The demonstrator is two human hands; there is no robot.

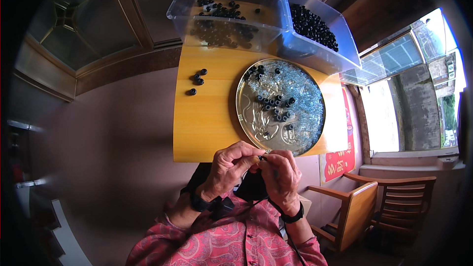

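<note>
My left hand [227, 170] and my right hand [282, 177] meet at the near edge of the table, fingertips almost touching. Between them is a small black round part [261, 157], pinched by my left thumb and finger. The right fingers are closed in a pinch against it; whether they also hold a tiny piece is too small to tell. Just beyond them lies a round metal tray [254, 127]. Many tiny clear bluish pieces [308, 103] cover its right side. Several black hollow round parts [277, 103] lie in its middle and at its far left.
Four-sided clear plastic bins hold black parts: one [224, 22] at the back, a bluish one [315, 51] to its right. Several black parts [198, 82] sit on the yellow table [207, 123] at left. Wooden chairs [359, 212] stand at right below a window [389, 113].
</note>
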